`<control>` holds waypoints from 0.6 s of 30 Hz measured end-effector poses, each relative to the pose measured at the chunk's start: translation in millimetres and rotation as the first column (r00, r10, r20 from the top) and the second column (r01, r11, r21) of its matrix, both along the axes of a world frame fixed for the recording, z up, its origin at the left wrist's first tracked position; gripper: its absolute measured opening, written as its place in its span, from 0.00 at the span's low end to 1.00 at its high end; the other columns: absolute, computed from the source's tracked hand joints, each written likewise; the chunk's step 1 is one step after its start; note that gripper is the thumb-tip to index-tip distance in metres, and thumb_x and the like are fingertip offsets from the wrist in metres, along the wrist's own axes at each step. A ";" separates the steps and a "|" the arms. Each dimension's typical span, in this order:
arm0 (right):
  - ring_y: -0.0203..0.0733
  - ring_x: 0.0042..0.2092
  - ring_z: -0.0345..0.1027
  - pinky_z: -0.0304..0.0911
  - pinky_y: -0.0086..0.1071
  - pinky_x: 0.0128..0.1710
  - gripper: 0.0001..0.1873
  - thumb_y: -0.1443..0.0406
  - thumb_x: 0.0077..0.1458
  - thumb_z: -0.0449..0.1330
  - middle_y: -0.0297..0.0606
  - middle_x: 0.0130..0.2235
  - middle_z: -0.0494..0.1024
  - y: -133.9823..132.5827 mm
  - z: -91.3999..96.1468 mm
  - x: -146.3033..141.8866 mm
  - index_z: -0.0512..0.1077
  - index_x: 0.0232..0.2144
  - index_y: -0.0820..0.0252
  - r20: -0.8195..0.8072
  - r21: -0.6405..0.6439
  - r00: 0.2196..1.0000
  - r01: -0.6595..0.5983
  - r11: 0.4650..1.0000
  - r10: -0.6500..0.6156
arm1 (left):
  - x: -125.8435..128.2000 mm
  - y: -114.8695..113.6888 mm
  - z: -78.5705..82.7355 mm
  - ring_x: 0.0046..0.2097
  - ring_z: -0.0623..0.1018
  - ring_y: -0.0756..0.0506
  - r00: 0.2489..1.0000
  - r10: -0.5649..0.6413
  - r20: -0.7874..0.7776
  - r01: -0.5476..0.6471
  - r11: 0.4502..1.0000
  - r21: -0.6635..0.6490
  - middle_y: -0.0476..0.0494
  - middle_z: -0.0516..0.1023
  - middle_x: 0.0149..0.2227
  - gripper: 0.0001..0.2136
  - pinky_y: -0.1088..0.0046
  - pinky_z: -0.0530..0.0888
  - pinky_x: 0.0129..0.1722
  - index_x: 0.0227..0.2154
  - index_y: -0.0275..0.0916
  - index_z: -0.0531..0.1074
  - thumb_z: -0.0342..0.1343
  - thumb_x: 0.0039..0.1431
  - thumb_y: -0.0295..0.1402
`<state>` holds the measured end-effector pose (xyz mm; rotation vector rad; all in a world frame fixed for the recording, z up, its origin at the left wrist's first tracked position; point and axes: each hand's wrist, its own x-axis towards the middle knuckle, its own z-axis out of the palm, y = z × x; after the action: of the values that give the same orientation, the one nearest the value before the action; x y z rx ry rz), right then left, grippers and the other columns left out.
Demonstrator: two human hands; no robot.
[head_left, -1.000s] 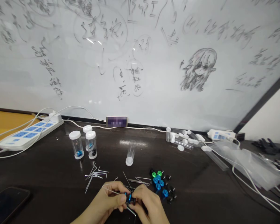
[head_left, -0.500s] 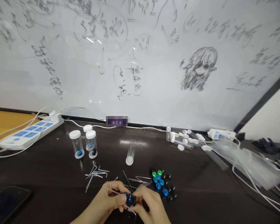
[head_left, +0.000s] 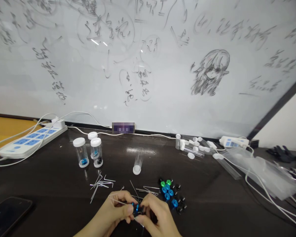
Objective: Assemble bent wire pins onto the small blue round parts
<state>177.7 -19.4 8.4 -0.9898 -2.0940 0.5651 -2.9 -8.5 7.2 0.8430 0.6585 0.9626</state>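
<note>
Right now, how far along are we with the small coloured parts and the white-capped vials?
Done: three clear white-capped plastic vials stand closed, blue and black pieces showing inside. In hand: the left hand and right hand pinch one small blue metal part between them. Left: a loose pile of blue, green and black parts, scattered thin bent metal wires, and a clear vial standing apart.

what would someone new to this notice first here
Low in the middle, the left hand and right hand pinch a small blue part between their fingertips over the dark table. Just right of them lies a cluster of blue, green and black parts, with thin metal pins scattered beyond the left hand. A scribbled whiteboard fills the upper half.
</note>
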 end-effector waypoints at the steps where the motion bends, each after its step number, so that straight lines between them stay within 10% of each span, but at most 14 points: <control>1: 0.34 0.24 0.58 0.53 0.26 0.24 0.16 0.58 0.60 0.52 0.30 0.23 0.63 0.1 -0.5 0.3 0.63 0.23 0.59 0.019 -0.024 1.000 -0.008 1.000 0.009 | 0.4 -0.4 -0.4 0.23 0.70 0.52 1.000 0.000 -0.010 0.000 1.000 0.002 0.47 0.74 0.22 0.12 0.79 0.66 0.23 0.25 0.33 0.77 0.69 0.38 0.36; 12: 0.37 0.29 0.62 0.59 0.28 0.29 0.06 0.62 0.59 0.53 0.37 0.32 0.66 -2.1 1.4 0.9 0.66 0.33 0.59 0.037 0.032 0.999 -0.037 0.999 0.036 | -0.2 0.0 0.3 0.24 0.70 0.53 0.999 -0.001 0.039 0.002 1.000 -0.017 0.46 0.74 0.23 0.11 0.80 0.65 0.24 0.25 0.33 0.77 0.69 0.39 0.34; 18: 0.39 0.27 0.61 0.58 0.30 0.28 0.20 0.49 0.60 0.46 0.34 0.26 0.67 -1.5 1.0 1.0 0.65 0.31 0.59 0.038 0.040 0.999 -0.013 0.999 0.011 | 0.1 0.6 -0.4 0.24 0.71 0.52 1.000 -0.005 0.010 0.005 1.000 0.001 0.46 0.74 0.22 0.10 0.79 0.65 0.24 0.25 0.33 0.77 0.68 0.40 0.34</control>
<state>178.7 -21.0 9.5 -0.9725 -2.1377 0.5120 -2.8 -7.9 6.9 0.8402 0.6470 0.9626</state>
